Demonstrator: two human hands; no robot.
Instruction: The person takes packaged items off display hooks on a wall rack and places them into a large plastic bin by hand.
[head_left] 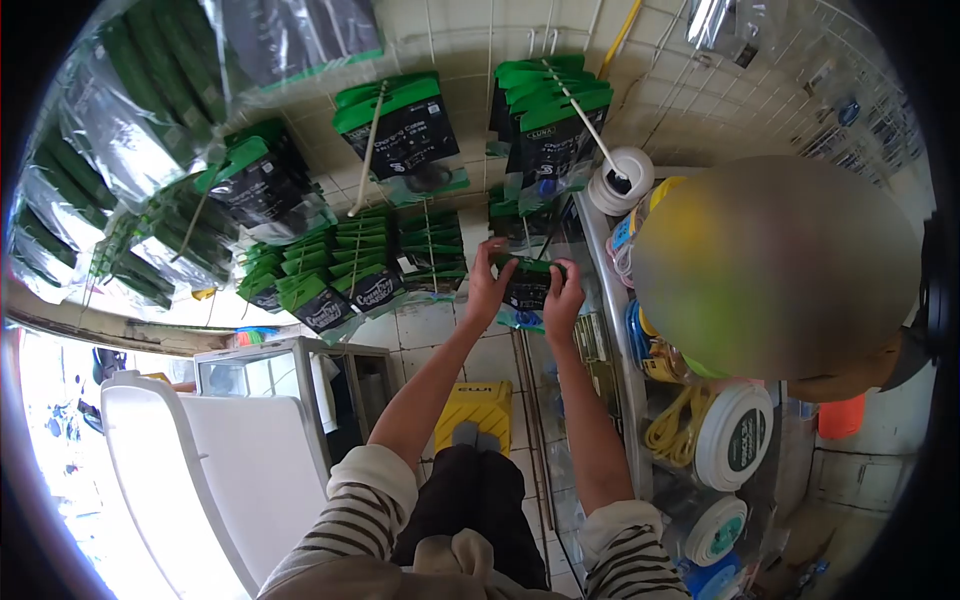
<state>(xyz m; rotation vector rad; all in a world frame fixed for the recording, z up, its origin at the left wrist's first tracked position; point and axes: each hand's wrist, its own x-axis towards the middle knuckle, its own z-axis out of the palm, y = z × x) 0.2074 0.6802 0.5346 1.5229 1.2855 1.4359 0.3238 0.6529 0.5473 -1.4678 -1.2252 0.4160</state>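
Observation:
Both hands are raised at the middle of the view, each gripping one side of a black and green packet [527,285]. My left hand [487,283] has its fingers bent round the packet's left edge. On the right edge, my right hand [565,297] pinches it with thumb and fingers. Just left of the hands hang several green-topped packets [432,240] on a rod. Above them, more charging cable packets [548,125] hang on a white rod, and another bunch [400,125] hangs to their left.
Below, the feet stand on a yellow stool [480,405]. A glass-fronted cabinet [590,260] with coiled cables [680,425] and a white reel [735,437] is at right. A blurred round shape [780,270] covers the upper right. A white panel [250,480] stands lower left.

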